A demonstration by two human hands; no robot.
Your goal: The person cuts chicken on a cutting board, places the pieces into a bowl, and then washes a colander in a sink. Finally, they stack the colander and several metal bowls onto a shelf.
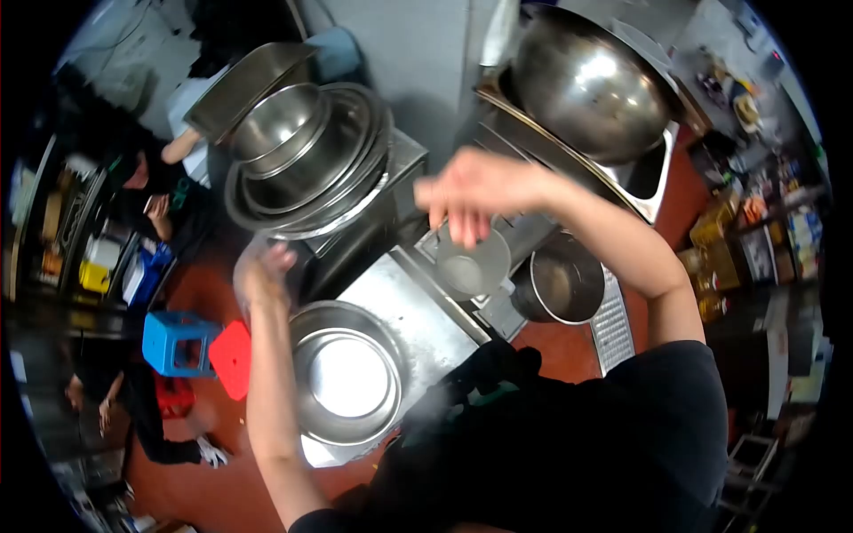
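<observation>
My right hand (475,191) is raised, palm down, with fingers apart and drooping, blurred by motion. Below it is a round pale-grey vessel (464,265) in the metal counter. Nothing shows in that hand. My left hand (267,266) is smeared by motion beside the lower edge of a stack of nested steel bowls (342,164), and I cannot tell what its fingers do. Under my left forearm's inner side sits a wide steel basin (348,382) on the metal worktop (413,298).
A deep dark pot (560,280) stands right of the grey vessel. A large steel wok (591,84) leans at the back right. Blue (178,342) and red (233,360) stools stand on the red floor at left. Two other people (173,195) are on the left side.
</observation>
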